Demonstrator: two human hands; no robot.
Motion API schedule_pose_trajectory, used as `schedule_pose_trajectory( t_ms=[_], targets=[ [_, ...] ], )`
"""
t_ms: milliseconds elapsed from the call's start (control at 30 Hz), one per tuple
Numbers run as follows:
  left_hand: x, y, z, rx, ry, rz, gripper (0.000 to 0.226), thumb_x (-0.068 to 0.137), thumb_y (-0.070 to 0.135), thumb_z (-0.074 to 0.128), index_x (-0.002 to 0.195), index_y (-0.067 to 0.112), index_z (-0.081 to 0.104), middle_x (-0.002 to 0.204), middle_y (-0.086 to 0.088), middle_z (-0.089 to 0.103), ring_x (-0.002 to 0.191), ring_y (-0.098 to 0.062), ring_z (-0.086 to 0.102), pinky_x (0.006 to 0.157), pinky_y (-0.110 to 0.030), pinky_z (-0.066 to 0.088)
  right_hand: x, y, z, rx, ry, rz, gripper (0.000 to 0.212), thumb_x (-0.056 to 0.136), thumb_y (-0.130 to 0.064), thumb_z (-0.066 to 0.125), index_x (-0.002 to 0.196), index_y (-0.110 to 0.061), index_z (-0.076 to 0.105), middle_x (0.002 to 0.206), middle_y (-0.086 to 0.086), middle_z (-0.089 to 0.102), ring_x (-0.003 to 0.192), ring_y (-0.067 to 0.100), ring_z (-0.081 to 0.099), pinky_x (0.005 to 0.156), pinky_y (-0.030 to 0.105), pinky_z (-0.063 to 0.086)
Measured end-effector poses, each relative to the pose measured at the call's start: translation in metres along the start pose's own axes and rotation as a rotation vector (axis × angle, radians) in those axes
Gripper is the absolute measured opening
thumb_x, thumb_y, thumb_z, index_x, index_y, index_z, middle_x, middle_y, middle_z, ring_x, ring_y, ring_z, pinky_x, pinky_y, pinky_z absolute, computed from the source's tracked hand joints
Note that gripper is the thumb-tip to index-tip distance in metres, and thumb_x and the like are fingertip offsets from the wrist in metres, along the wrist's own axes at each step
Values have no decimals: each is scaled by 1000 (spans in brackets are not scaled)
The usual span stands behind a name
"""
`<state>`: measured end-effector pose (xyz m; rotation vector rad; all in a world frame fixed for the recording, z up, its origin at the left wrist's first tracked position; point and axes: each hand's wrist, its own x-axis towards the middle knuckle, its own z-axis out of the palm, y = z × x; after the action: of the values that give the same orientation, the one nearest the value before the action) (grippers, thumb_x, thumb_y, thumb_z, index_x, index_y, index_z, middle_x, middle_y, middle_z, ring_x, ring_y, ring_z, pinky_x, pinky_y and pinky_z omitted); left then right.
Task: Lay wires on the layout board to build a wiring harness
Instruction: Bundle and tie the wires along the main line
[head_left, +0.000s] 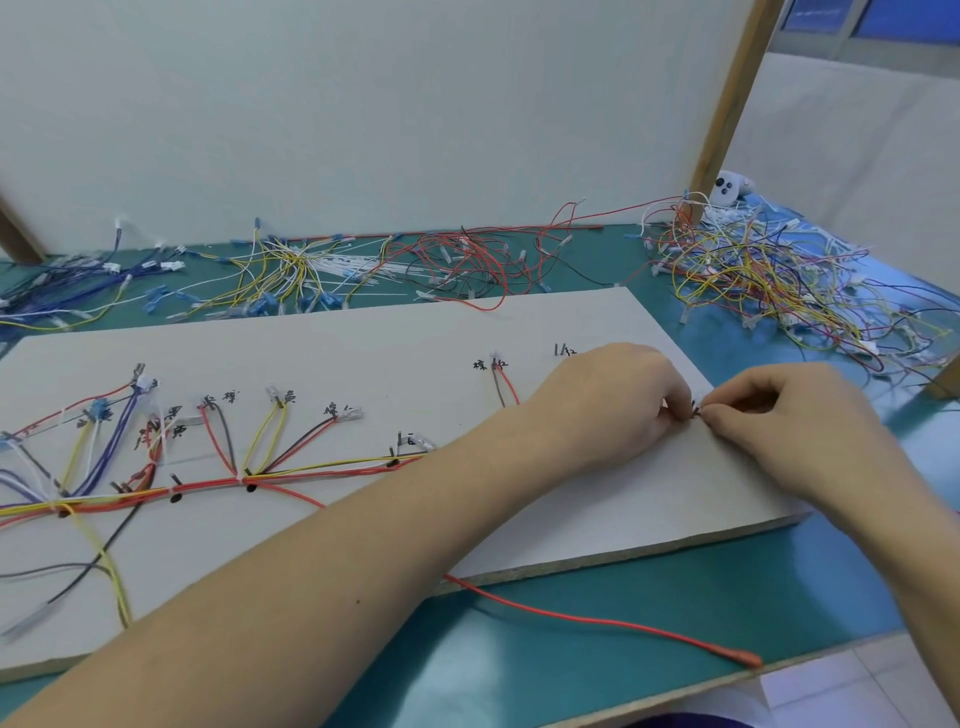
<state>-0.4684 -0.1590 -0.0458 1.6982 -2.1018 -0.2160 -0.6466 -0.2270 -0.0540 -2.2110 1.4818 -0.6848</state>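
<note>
A grey layout board (363, 353) lies on the green table, marked with handwritten labels and black pegs. A harness of red, yellow, blue and black wires (208, 480) runs along its left half, with branches fanning up to the labels. My left hand (613, 400) and my right hand (789, 415) meet near the board's right edge. Both pinch a small dark wire end (696, 410) between their fingertips. A brown and a red wire (506, 389) rise to a label just left of my left hand. One red wire (597, 618) trails off the board's front edge across the table.
Heaps of loose wires lie behind the board: blue ones (67, 280) at the left, yellow and white (291, 275) in the middle, red (467, 260) beside them, and a mixed tangle (769, 280) at the right. A wooden post (727, 104) and a white panel stand behind.
</note>
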Motion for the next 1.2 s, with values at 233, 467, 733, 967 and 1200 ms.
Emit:
schedule_pose_trajectory(
  t_ms=[233,467,733,967,1200],
  targets=[
    [1,-1,-3,-42,-22,-48,27,97,22,60,112,32,79,93,7,59,107,-20,62,82,-31,50,10,7,1,280,-116,118,12,83,-15,82,87,-25,75,71,-3,72,67,17,63,66,31,46],
    [9,0,-3,-218,-7,-198,22,87,16,68,96,29,83,95,9,78,92,-15,69,86,-34,58,14,5,-4,348,-205,140,13,83,-7,81,90,-18,78,71,1,68,62,13,57,61,29,42],
    [13,-1,-2,-263,0,-242,17,83,15,71,90,25,83,84,10,74,87,-12,71,83,-35,60,6,7,-7,340,-211,77,19,85,-6,78,97,-21,75,80,0,69,63,11,58,63,28,45],
    [14,-1,-1,-247,9,-241,14,84,18,72,89,26,82,81,11,72,85,-12,70,80,-34,60,0,4,-7,281,-141,36,9,87,-22,78,84,-31,79,79,-3,75,68,15,61,70,34,48],
    [16,2,1,-217,11,-247,14,84,19,71,87,28,81,80,12,70,85,-14,70,80,-34,60,4,5,-5,242,-83,109,6,84,-23,81,84,-27,77,69,-10,76,73,14,70,73,36,56]
  ],
)
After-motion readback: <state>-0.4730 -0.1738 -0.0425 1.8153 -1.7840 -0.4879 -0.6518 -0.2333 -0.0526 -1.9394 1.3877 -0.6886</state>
